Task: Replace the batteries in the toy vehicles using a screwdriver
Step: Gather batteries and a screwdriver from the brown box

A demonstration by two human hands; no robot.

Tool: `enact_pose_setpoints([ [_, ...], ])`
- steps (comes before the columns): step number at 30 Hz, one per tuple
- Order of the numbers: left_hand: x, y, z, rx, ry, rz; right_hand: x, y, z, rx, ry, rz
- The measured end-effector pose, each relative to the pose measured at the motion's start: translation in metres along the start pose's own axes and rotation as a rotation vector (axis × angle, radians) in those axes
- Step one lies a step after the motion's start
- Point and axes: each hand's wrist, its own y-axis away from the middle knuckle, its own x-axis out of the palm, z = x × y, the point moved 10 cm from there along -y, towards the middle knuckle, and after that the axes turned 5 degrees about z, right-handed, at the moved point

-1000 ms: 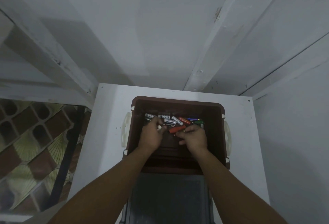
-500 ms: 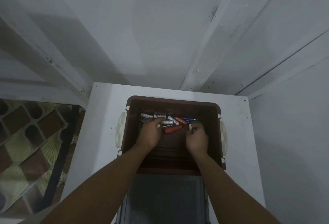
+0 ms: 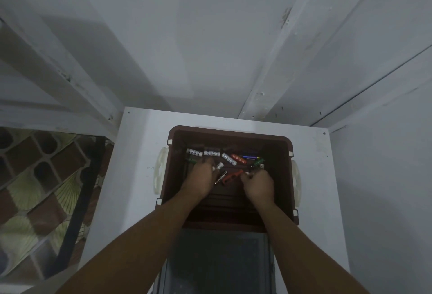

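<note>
1. Step in hand, as I judge it: sorting batteries (image 3: 211, 153) in the brown bin (image 3: 230, 131). They lie along its 12 o'clock wall. No toy vehicle shows.
2. The left hand (image 3: 200, 178) and right hand (image 3: 259, 185) curl down among them. I cannot tell whether either holds one.
3. The next move probably calls for lifting out a matching pair, plus the red tool (image 3: 230, 176) at the left hand's 3 o'clock.

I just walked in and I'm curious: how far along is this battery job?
Early. Nothing looks done: no toy vehicle is in view. In hand: the left hand and right hand are in the brown bin among loose batteries, a red tool lying between them. Left: opening toys, swapping, closing.
</note>
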Motion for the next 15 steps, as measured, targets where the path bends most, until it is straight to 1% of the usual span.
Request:
enact_pose_setpoints([
  [2,-0.005,0.003,-0.001,0.002,0.075,-0.033,-0.003,0.001,0.002,-0.016,-0.103,0.012],
  [4,-0.008,0.006,0.001,-0.026,0.208,-0.041,-0.006,0.001,0.000,-0.017,-0.257,0.002],
  [7,0.003,0.008,0.009,-0.108,0.531,0.029,-0.004,-0.001,-0.004,0.013,-0.490,0.010],
  [9,0.009,0.009,0.013,-0.141,0.674,0.073,0.000,-0.001,-0.006,0.049,-0.615,0.031],
  [11,0.012,0.010,0.013,-0.152,0.735,0.097,0.003,0.002,-0.005,0.085,-0.721,0.070],
  [15,0.017,0.016,0.008,-0.207,0.833,0.174,0.010,0.004,-0.002,0.113,-0.838,0.143],
])
